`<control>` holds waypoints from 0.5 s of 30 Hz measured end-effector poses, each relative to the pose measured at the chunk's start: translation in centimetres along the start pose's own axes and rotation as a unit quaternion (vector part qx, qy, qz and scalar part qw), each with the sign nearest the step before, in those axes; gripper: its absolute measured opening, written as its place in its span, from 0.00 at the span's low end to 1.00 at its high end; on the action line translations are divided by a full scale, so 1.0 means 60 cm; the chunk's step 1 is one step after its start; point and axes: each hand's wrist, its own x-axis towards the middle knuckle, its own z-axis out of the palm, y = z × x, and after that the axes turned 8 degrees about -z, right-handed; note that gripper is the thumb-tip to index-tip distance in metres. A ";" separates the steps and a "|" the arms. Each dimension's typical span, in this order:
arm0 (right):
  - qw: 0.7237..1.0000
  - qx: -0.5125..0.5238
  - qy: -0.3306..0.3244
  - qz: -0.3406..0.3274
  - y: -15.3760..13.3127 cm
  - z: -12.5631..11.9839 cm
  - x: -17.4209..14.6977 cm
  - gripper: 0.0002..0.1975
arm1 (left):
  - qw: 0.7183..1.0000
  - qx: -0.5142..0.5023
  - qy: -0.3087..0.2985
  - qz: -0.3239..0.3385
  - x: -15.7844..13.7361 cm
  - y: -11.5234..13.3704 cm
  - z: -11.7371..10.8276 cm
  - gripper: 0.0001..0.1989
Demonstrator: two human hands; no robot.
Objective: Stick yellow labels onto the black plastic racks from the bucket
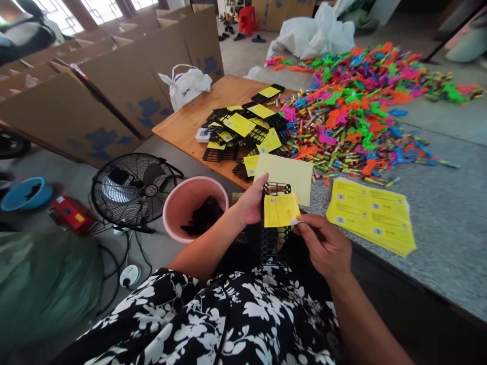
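Observation:
In front of my lap, my left hand is closed on a black plastic grid frame and a pale yellow sheet behind it. A yellow printed label lies across the front of the frame. My right hand pinches this label's lower right corner between thumb and finger. Whether the label sticks to the frame, I cannot tell. On the wooden board beyond, more black grid frames lie heaped, several with yellow labels on them. Right of my hands rests a stack of yellow label sheets.
A big pile of colourful plastic toy guns covers the far right. Left of me stand a pink bucket, a black floor fan and large cardboard boxes. A white plastic bag sits at the wooden board's far left edge.

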 end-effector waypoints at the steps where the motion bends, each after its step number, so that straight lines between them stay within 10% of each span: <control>1: 1.000 0.001 0.001 0.001 0.001 0.001 0.000 0.09 | 1.000 0.000 -0.002 -0.002 0.001 0.000 -0.001 0.29; 15: 0.999 -0.023 -0.013 -0.022 0.006 0.003 -0.001 0.08 | 0.999 -0.004 -0.036 -0.019 0.002 0.000 -0.009 0.30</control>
